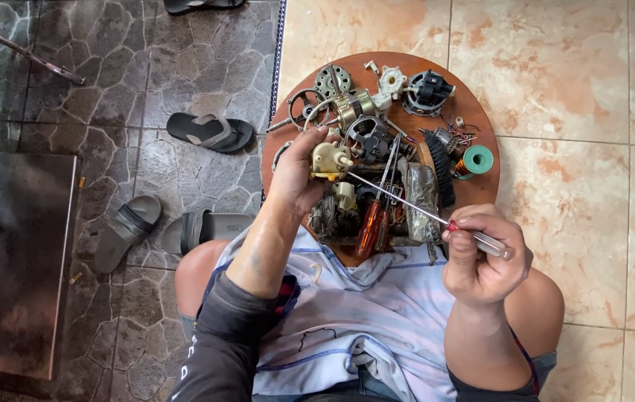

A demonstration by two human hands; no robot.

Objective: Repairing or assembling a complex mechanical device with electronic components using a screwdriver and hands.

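Observation:
My left hand (299, 175) grips a small beige gearbox-like part (330, 158) above a round wooden board (406, 65). My right hand (481, 253) holds a long thin screwdriver (406, 202) by its clear handle, and the tip reaches to the beige part. Under both hands the board is crowded with dismantled motor parts. I am squatting, and a white cloth (362, 313) lies over my lap.
On the board lie amber-handled screwdrivers (371, 227), a black brush (442, 167), a green tape roll (478, 160), a black motor housing (429, 91) and metal rings. Grey sandals (209, 131) lie on the dark stone floor at left, beside a metal sheet (12, 260).

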